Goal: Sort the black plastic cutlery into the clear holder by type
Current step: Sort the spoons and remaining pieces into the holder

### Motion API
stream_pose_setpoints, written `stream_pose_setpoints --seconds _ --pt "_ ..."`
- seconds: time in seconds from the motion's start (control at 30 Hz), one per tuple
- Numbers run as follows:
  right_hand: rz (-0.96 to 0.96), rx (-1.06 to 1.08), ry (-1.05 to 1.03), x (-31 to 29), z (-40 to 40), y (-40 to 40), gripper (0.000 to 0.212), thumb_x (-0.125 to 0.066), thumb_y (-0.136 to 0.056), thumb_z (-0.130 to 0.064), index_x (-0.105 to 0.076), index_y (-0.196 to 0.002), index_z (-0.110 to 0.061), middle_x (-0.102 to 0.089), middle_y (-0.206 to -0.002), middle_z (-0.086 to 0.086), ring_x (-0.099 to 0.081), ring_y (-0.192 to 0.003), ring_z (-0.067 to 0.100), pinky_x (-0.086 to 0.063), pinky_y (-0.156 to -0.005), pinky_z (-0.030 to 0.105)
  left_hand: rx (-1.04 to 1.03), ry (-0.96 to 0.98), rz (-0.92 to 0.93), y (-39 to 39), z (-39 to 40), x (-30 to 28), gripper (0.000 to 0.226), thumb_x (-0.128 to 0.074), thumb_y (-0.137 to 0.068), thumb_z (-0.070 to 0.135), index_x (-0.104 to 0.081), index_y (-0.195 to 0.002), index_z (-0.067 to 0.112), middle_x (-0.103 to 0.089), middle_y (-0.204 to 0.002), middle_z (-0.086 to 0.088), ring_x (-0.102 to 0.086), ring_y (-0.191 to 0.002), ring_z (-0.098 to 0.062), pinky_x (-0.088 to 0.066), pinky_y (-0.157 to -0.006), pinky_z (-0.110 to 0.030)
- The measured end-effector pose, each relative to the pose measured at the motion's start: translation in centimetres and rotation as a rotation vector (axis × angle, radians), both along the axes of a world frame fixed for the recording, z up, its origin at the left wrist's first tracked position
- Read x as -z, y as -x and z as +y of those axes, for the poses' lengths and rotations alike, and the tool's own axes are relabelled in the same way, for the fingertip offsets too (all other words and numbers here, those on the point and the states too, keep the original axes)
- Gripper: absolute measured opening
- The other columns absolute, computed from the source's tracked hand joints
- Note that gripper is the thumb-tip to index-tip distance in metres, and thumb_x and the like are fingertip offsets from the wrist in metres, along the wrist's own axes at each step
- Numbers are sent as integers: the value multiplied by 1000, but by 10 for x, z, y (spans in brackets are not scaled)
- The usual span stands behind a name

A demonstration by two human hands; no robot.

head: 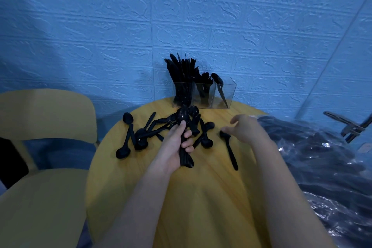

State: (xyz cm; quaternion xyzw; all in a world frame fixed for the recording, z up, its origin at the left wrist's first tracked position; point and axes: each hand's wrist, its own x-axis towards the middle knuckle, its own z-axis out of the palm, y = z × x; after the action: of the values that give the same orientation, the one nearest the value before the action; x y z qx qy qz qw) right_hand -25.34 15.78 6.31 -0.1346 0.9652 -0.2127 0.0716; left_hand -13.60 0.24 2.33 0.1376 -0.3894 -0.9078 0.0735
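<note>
Our left hand (177, 145) grips a bundle of black spoons (184, 125) by the handles, bowls pointing away toward the clear holder (203, 94). Our right hand (244, 129) hovers with fingers loosely spread, holding nothing, just above a lone piece (229, 150), perhaps a fork; blur hides its head. Loose cutlery (141, 135) lies scattered on the yellow table (211, 187). The holder stands at the table's far edge, its left compartment packed fullest.

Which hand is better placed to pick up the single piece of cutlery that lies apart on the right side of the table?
The right hand. It hovers open beside that lone piece, while the left hand already grips a bundle of spoons.
</note>
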Motion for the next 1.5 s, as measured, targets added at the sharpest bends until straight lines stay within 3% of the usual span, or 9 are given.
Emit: stream_pose_setpoints --seconds 0.1,0.4,0.53,0.73,0.87,1.0,1.27,1.37,1.5 --pt "-17 -43 -129 15 -7 -1 61 -66 -84 -46 -48 -133 -13 -46 -134 9 -50 -117 26 -46 -91 37 -12 8 -9 1 -1 0 13 -49 -97 27 -46 -102 15 -39 -58 6 -32 -40 -5 -30 -36 -17" --pt "120 0 -131 19 -13 -2 29 -58 -91 -30 -61 -111 -9 -62 -103 11 -59 -89 24 -49 -71 32 -33 35 -8 0 -1 -1 20 -48 -98 26 -44 -115 16 -42 -60 4 -34 -44 -6 -34 -39 -19" --pt "117 25 267 2 -14 -4 16 -59 -90 -20 -66 -104 -15 -68 -95 8 -65 -84 25 -56 -76 36 -41 76 -36 0 -1 -2 28 -48 -98 29 -49 -120 11 -53 -68 2 -45 -51 -9 -43 -45 -22" --pt "-133 -111 887 -28 -35 -29 7 -62 -87 -5 -67 -86 -10 -65 -68 4 -61 -53 10 -52 -56 22 -14 -5 -44 -1 4 -5 38 -44 -99 33 -55 -122 5 -68 -79 -7 -66 -65 -16 -56 -58 -26" --pt "-41 -165 718 -16 -52 -35 8 -67 -85 -18 -67 -78 -22 -65 -73 -8 -59 -68 7 -47 -63 19 76 -8 -62 -2 7 -7 48 -42 -98 43 -63 -100 0 -69 -79 -9 -67 -68 -17 -58 -61 -27" --pt "86 -150 569 -4 -57 -34 2 -68 -86 -25 -68 -87 -24 -57 -71 -19 -53 -67 -2 -37 -55 10 84 75 -62 -3 9 -9 39 -46 -96 44 -59 -107 8 -60 -73 -1 -53 -51 -10 -47 -44 -21" --pt "206 -87 433 -1 -43 -25 21 -61 -91 -34 -67 -101 -17 -59 -86 -6 -52 -76 9 -38 -55 17 112 -34 18 -2 0 -4 18 -48 -96 27 -46 -109 14 -45 -64 4 -35 -41 -4 -33 -37 -16" --pt "140 -76 197 11 -37 -18 24 -61 -91 -34 -65 -102 -13 -64 -97 3 -54 -83 15 -45 -67 26 78 -63 10 0 -3 -3 23 -48 -96 31 -46 -110 13 -46 -66 4 -36 -43 -5 -35 -38 -16" --pt "-18 -156 24 24 -41 -20 25 -62 -89 -40 -58 -95 -16 -57 -91 1 -54 -83 17 -46 -69 29 39 -31 -18 -3 -2 -7 39 -45 -96 43 -58 -115 12 -61 -75 3 -50 -54 -7 -44 -50 -20"
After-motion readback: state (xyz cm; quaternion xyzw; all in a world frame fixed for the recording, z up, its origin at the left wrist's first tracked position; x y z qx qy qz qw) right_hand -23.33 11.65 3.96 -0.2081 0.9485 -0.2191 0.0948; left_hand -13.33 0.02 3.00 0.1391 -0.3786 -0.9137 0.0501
